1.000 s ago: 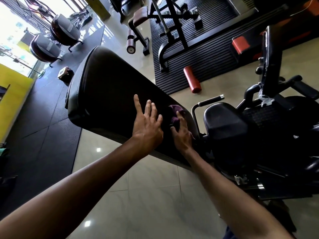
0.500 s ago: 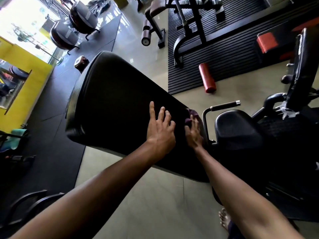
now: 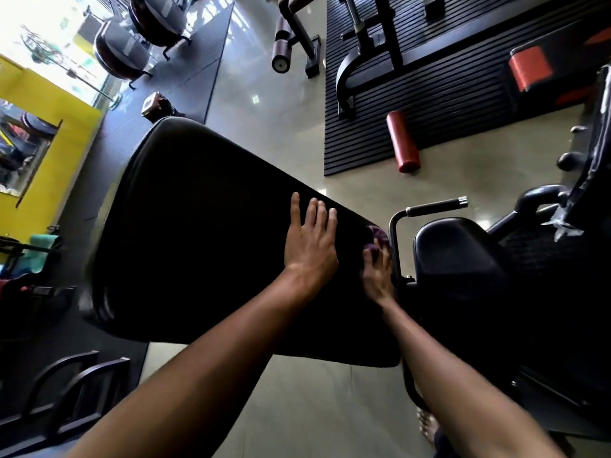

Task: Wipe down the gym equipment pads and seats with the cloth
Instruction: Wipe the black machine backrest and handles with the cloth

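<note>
The cloth [image 3: 377, 238], a purple wad, sits at the narrow end of the pad [image 3: 205, 233], against its top face close to the far edge. The right grip [image 3: 377, 276] lies over it, fingers pressing it to the vinyl. Blur hides whether they curl round the cloth or only lie flat on it, so I cannot tell how tightly it is held. It likely works here because this end, where the pad meets the frame, is the awkward corner of the surface. The left grip [image 3: 309, 246] lies just beside it, nearer the pad's middle, flat and spread with straight fingers and holding nothing. It looks placed to brace the person's lean and steady the pad under the rubbing. The broad end of the pad, away from both grips, shows no cloth on it and probably remains to be wiped. Just past the narrow end stand a handle [image 3: 433, 206] and a black seat [image 3: 456, 256], a likely next surface. Beyond the pad's far edge, well apart, a red roller [image 3: 403, 142] lies on a ribbed mat [image 3: 463, 104].
</note>
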